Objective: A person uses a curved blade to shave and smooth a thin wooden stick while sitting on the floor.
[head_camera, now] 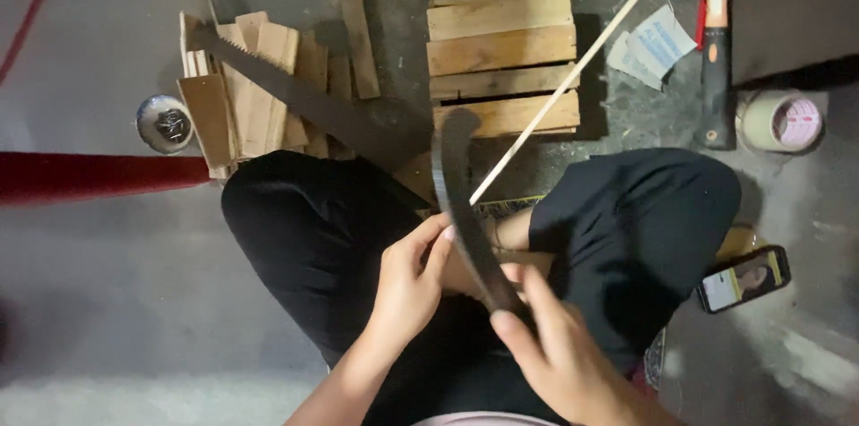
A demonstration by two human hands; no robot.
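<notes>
I sit on the floor in black trousers. My right hand [555,345] grips the lower end of a dark curved blade [452,166] that rises between my knees. My left hand [407,283] pinches the blade's left side about halfway up, fingers and thumb closed on it. A long thin wooden stick [573,68] slants down from the upper right, and its lower end disappears behind the blade just above my left fingers. I cannot tell whether either hand touches the stick.
A slatted wooden block [501,59] lies ahead, and a handsaw [295,90] rests over a pile of wood offcuts [259,113]. Right: a hammer [716,59], paper scraps [653,41], a tape roll [780,120], a phone [743,278]. Left: a small bowl [165,122], a red bar [89,174].
</notes>
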